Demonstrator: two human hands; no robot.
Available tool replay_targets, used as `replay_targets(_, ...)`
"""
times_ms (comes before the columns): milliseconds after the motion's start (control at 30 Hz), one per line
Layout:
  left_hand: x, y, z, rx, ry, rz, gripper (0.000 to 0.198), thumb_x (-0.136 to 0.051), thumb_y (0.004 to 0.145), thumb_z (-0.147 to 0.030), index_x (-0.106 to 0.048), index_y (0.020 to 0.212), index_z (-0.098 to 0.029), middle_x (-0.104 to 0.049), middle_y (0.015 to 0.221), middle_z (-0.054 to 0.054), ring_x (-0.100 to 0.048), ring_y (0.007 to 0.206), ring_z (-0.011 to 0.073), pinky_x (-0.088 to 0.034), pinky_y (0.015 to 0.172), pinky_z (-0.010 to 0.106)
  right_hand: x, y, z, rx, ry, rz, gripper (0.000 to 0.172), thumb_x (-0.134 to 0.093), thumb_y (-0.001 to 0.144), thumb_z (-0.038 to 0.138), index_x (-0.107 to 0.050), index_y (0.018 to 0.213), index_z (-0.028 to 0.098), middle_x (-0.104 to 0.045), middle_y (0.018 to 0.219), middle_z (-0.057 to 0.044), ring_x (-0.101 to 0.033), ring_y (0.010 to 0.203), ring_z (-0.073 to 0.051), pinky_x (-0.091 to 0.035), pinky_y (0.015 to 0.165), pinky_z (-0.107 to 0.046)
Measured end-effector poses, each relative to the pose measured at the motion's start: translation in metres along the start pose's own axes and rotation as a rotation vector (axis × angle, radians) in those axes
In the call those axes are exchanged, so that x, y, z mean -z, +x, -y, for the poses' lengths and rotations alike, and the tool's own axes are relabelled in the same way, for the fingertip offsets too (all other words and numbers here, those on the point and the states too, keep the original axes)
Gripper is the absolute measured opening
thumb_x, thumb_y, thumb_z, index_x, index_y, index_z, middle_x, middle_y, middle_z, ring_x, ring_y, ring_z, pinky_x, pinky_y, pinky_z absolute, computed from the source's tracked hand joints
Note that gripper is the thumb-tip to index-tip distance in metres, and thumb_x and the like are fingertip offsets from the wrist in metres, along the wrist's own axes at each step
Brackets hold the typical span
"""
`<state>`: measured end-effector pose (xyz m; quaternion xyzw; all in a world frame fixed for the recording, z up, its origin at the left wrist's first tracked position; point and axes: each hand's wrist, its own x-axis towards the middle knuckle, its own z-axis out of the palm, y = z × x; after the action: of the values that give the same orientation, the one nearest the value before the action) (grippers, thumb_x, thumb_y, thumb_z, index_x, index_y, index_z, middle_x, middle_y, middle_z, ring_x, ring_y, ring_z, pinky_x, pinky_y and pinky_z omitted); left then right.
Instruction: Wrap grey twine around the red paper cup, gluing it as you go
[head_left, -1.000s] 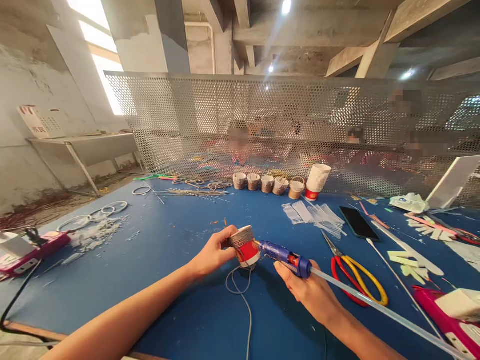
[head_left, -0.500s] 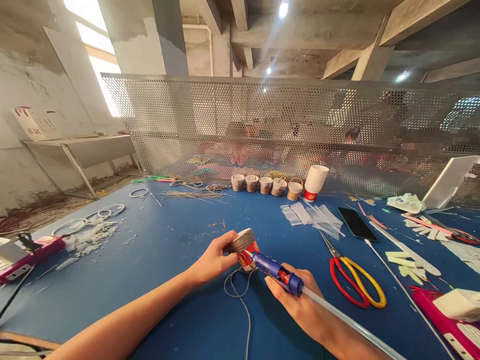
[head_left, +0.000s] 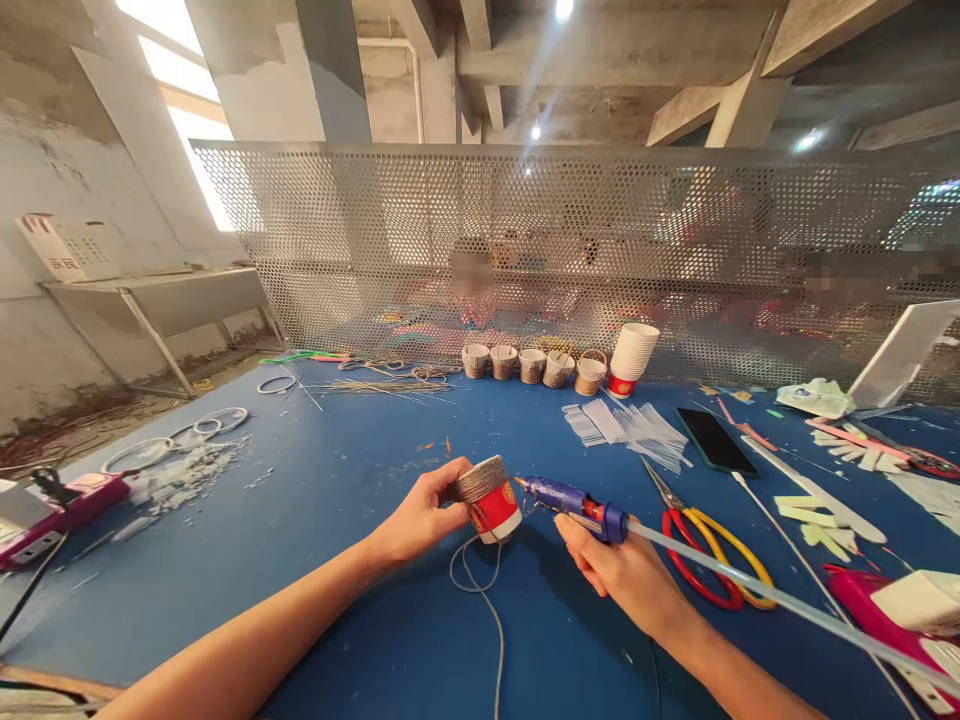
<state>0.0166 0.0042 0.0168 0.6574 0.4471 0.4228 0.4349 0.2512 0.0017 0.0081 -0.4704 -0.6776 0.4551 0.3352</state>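
My left hand (head_left: 418, 518) grips a red paper cup (head_left: 489, 505) lying on its side above the blue table (head_left: 315, 520). Grey cord is wound round the cup's base end, and a loose length of the cord (head_left: 480, 590) trails down toward me. My right hand (head_left: 622, 575) is closed on a blue glue gun (head_left: 574, 500) with a clear glue stick (head_left: 750, 590) poking out behind. The gun's nozzle sits a short gap to the right of the cup.
Red-and-yellow scissors (head_left: 709, 555) lie right of the gun, a black phone (head_left: 716, 442) beyond them. White strips (head_left: 630, 428), a cup stack (head_left: 631, 360) and several wrapped cups (head_left: 532, 365) stand by the perforated screen (head_left: 525, 250). People sit behind it. A pink power strip (head_left: 56, 505) lies left.
The glue gun's nozzle was against the cup; it has drawn back to the right. My left hand has turned the cup slightly.
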Motion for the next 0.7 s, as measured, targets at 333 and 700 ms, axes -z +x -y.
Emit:
replay_targets(333,-0.007,0.001,-0.002,0.123,0.034,-0.158,0.009,-0.055,0.067,-0.024,-0.053,0.071,-0.016,-0.05,0.063,-0.004,-0.047,0.06,0.0116,-0.037,0.057,0.023,0.014,0.044,-0.036,0.019,-0.498,-0.273,0.049,-0.043,0.08,0.062,-0.064,0.079,0.017,-0.064,0.072,-0.007,-0.063,0.071,-0.025,-0.045,0.057,-0.03)
replay_targets(700,-0.006,-0.003,-0.002,0.078,0.081,-0.204,0.015,-0.058,0.072,-0.031,-0.052,0.07,-0.017,-0.051,0.062,-0.004,-0.045,0.056,0.0109,-0.038,0.053,0.023,0.037,-0.006,-0.021,0.086,-0.861,-0.26,0.034,-0.057,0.08,0.047,-0.05,0.057,0.023,-0.053,0.049,0.002,-0.049,0.045,-0.017,-0.031,0.046,-0.028)
